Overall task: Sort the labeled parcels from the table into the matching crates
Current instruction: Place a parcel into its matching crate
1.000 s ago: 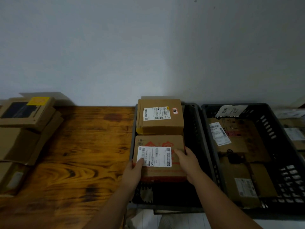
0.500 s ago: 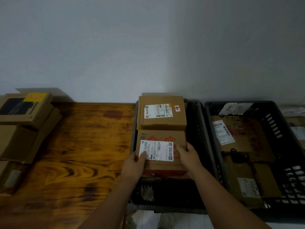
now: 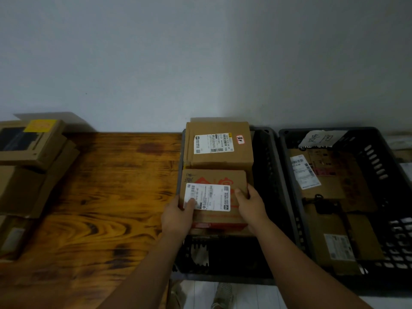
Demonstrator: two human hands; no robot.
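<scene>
A brown parcel with a white shipping label and red print point(image 3: 214, 181) sits inside the near-left dark crate point(image 3: 270, 186), close behind it a second labeled carton point(image 3: 219, 146). My left hand point(image 3: 178, 216) grips the parcel's left edge, thumb on the label. My right hand point(image 3: 250, 201) grips its right edge, thumb on top. The parcel lies on something red underneath.
A second dark crate point(image 3: 379, 157) to the right holds several labeled parcels and carries a handwritten paper tag point(image 3: 318, 138). Stacked cartons point(image 3: 29, 166) stand at the left end of the wooden table point(image 3: 111, 197). White floor shows below the crates.
Both hands have pushed the parcel a little farther back in the crate, up against the rear carton. The view has shifted slightly.
</scene>
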